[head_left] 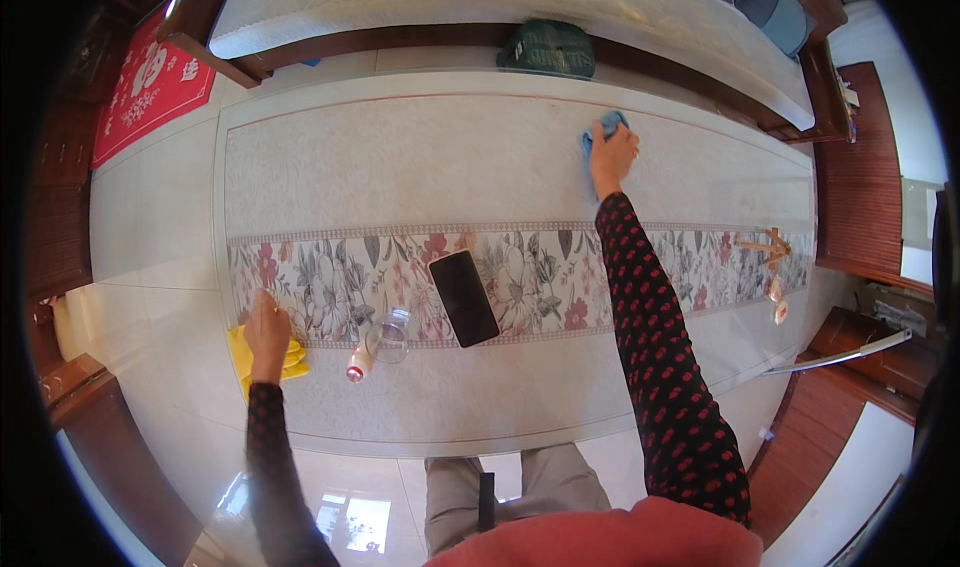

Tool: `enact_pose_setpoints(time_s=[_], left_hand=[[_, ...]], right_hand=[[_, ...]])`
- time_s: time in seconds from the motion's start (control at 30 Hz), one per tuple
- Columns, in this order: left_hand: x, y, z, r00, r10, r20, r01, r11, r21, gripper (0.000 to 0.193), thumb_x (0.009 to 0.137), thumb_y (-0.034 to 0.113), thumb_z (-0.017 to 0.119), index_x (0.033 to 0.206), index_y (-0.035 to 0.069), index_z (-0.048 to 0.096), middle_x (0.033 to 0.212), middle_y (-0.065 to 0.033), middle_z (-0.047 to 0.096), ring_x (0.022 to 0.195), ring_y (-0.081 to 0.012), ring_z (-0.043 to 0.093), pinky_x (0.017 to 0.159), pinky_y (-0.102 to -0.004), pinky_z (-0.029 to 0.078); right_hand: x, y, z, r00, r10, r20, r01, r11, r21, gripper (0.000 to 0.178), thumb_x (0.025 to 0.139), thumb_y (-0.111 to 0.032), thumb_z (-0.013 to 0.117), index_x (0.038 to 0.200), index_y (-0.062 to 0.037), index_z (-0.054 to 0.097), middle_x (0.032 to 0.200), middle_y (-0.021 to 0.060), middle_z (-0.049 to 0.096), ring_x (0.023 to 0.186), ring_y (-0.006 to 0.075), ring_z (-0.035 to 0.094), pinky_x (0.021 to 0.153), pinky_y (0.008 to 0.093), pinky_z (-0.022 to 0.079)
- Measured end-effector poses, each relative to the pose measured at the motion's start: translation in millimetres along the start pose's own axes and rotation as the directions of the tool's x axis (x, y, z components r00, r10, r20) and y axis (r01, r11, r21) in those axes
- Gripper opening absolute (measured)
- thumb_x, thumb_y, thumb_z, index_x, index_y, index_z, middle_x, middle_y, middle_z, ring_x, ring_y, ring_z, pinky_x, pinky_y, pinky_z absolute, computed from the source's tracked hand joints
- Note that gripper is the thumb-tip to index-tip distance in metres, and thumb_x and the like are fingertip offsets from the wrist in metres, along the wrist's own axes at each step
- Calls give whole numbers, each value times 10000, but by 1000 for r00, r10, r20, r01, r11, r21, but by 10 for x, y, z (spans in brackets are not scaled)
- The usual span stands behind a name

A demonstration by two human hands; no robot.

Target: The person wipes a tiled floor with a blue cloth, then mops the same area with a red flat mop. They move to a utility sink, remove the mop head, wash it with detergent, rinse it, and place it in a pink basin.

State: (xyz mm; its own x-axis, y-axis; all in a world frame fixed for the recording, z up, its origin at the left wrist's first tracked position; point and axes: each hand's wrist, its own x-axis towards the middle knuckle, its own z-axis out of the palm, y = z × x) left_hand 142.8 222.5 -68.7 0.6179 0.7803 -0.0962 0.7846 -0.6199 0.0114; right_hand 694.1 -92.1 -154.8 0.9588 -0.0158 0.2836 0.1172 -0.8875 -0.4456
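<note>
My right hand point(612, 159) reaches to the far side of the table point(400, 172) and presses a bunched blue cloth point(616, 120) against its top. Near the table's left end is my left hand point(266, 333), its fingers curled in. A folded yellow cloth-like thing point(292, 365) shows on both sides of that wrist; whether the fingers grip anything is hidden. To the right of it lies a small bottle with a red end point(358, 363), beside a clear glass-like vessel point(394, 337). A dark-screened phone point(465, 299) lies near the middle, on the floral band.
Toward the table's right end are a small wooden object point(768, 245) and a small pale item point(778, 309). A wood-framed sofa point(400, 35) runs along the far side, with a dark green bag point(548, 49) beneath its front edge. A red mat point(150, 92) lies far left.
</note>
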Motion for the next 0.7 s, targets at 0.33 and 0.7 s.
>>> enact_pose_setpoints(time_s=[0.33, 0.7], left_hand=[[248, -91, 529, 917, 58, 395, -163, 957, 239, 208, 714, 159, 695, 861, 15, 665, 854, -164, 687, 806, -341, 703, 719, -419, 564], [216, -55, 502, 901, 77, 426, -192, 953, 235, 365, 695, 290, 792, 901, 18, 662, 876, -152, 678, 818, -320, 703, 684, -418, 559]], right_hand=[[-1060, -1668, 532, 813, -548, 196, 452, 807, 380, 265, 783, -150, 666, 1037, -100, 607, 1047, 134, 577, 1013, 355, 557, 852, 466, 469], [367, -625, 89, 896, -399, 194, 332, 893, 303, 387, 853, -163, 671, 1215, -45, 605, 1184, 157, 606, 1100, 311, 591, 907, 437, 480]])
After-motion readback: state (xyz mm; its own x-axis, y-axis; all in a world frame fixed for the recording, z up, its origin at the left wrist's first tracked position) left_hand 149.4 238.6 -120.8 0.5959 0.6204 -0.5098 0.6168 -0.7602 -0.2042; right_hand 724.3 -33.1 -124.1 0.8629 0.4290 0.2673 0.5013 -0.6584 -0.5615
